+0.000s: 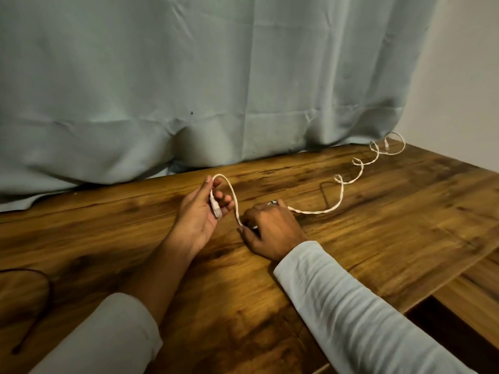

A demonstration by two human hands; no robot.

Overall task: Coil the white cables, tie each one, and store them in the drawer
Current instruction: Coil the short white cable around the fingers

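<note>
A white braided cable (318,211) lies across the wooden table (378,238), running from the middle out to the far right corner in several small loops. My left hand (199,214), palm up, holds the cable's plug end against its fingers with the thumb. From there the cable arches up in one loop and comes down to my right hand (270,228), which pinches it on the table top. The far plug end (386,143) rests near the curtain.
A grey-blue curtain (216,90) hangs along the table's back edge. A thin dark cord (43,306) lies at the front left. At the front right a dark gap (442,330) opens below the table edge. A pale wall stands at the right.
</note>
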